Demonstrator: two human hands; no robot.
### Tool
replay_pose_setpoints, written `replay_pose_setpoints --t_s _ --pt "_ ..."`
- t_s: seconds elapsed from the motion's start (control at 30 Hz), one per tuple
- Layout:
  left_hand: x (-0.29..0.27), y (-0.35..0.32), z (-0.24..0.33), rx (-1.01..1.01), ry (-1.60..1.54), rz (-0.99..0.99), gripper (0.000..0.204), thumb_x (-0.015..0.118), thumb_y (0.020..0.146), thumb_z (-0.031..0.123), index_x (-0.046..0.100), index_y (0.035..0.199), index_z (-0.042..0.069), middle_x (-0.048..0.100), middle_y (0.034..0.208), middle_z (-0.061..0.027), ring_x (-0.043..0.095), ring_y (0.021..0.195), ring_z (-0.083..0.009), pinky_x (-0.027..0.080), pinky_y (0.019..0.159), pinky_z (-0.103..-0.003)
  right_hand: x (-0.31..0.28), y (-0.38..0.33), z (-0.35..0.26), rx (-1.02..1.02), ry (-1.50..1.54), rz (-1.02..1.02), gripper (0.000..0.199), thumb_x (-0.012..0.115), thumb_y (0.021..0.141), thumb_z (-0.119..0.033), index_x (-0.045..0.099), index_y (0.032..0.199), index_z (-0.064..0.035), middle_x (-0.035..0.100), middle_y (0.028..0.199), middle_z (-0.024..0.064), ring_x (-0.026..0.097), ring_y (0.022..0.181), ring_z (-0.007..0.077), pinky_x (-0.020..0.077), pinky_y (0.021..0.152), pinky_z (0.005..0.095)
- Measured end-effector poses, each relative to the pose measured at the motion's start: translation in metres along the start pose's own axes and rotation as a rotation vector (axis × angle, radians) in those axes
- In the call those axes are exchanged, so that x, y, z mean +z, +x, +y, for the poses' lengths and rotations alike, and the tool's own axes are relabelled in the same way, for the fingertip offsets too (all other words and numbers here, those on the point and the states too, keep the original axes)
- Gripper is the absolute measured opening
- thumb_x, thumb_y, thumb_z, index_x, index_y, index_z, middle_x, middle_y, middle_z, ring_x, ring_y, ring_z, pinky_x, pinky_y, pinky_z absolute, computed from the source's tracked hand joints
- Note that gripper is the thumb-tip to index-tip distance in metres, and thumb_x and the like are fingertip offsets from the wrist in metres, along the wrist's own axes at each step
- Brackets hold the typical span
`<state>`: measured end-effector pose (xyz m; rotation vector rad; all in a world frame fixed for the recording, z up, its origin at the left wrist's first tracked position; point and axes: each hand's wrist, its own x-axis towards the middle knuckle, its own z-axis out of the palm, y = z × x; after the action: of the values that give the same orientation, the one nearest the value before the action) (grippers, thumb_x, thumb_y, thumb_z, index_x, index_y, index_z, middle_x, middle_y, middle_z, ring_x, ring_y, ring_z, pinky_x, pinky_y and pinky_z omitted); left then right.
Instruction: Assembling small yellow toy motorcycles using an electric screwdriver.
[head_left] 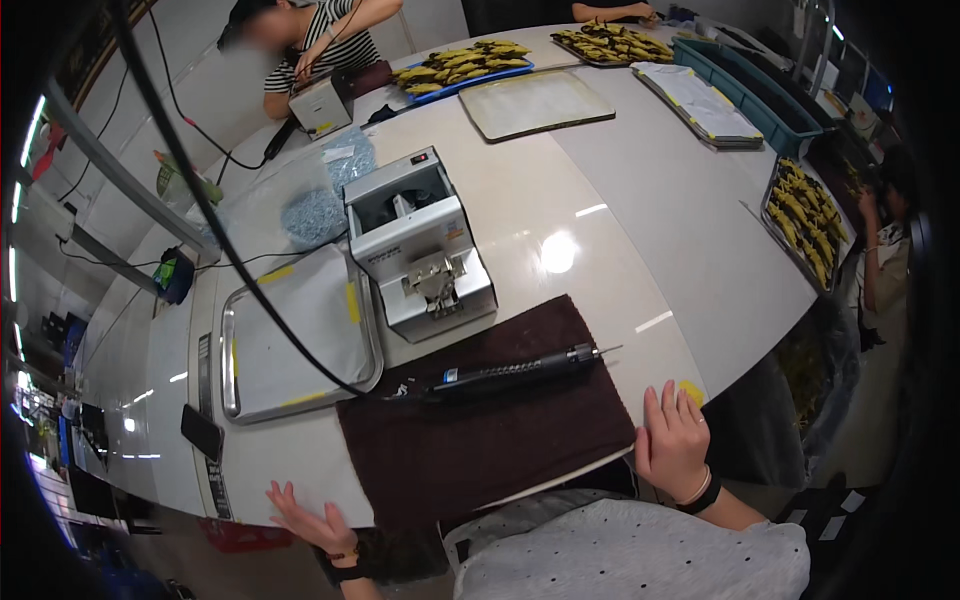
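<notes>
Grey dotted fabric [630,550] of the wearer's clothing is seen along the lower edge, nearest the camera, below a large white table [660,220]. By the table's near edge, the left hand [315,522] is held with its fingers spread and apart, and nothing is gripped; whether the tabletop is touched by it cannot be told. The right hand [675,440] is laid at the table edge, just beside the right corner of a dark brown cloth [480,450], with its fingers extended and nothing clamped in them. A small yellow patch [691,392] is partly covered by its fingertips.

Between and beyond the hands, a black electric screwdriver [515,372] is laid across the cloth, its bit pointed to the right and held by neither hand. Its rear end is met by a black cable [230,240], which is strung down from the upper left over a metal tray [300,408] lined with white paper [300,325]. Behind the cloth, a grey screw feeder [420,245] is placed. To the tray's left, a dark smartphone [202,433] is set down. Across the table, a person in a striped top [350,40] is seated near a blue tray [475,84] heaped with yellow-and-black parts [465,62].
</notes>
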<state>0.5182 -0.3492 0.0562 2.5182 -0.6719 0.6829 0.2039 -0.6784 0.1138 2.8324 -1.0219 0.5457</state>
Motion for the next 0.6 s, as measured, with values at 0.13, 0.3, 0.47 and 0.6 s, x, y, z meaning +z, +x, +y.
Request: replay_pose_setpoints --t_s 0.13,0.3,0.47,0.6 --pt "-0.013 0.01 -0.008 -0.074 -0.309 -0.229 0.065 0.057 0.076 0.019 0.029 0.131 0.0 0.032 0.135 -0.0179 0.021 0.129 -0.0365 0.007 0.107 -0.048 0.0 -0.006 0.015 0.048 0.182 0.083 0.039 0.059 0.068 -0.013 0.059 0.103 0.0035 0.058 0.101 0.027 0.059 0.092 0.037 0.0444 0.085 0.0401" --pt "-0.07 0.056 0.021 -0.497 -1.307 -0.261 0.056 0.05 0.086 0.025 0.031 0.131 -0.003 0.033 0.133 -0.0221 0.032 0.124 -0.0342 0.025 0.103 -0.049 -0.02 -0.018 0.061 0.512 1.18 0.101 0.023 0.058 0.079 -0.013 0.06 0.098 0.0004 0.062 0.099 0.0157 0.061 0.091 0.0224 0.0486 0.079 0.0306" --pt "-0.061 0.104 0.037 -0.989 -1.652 -0.241 0.047 0.05 0.083 0.019 0.041 0.122 -0.005 0.037 0.129 -0.0251 0.035 0.119 -0.0389 0.029 0.101 -0.052 -0.046 -0.031 0.202 0.894 2.05 0.828 0.014 0.053 0.083 -0.015 0.056 0.092 -0.0051 0.061 0.094 0.0089 0.061 0.086 0.0203 0.0495 0.073 0.0303" --pt "-0.007 0.134 -0.007 -1.188 -1.828 -0.197 0.048 0.055 0.079 0.018 0.044 0.119 -0.006 0.042 0.124 -0.0242 0.039 0.117 -0.0361 0.035 0.097 -0.052 -0.03 -0.067 0.336 1.204 1.724 1.066 0.019 0.059 0.079 -0.019 0.054 0.093 -0.0077 0.055 0.083 0.0031 0.055 0.079 0.0183 0.047 0.071 0.035"
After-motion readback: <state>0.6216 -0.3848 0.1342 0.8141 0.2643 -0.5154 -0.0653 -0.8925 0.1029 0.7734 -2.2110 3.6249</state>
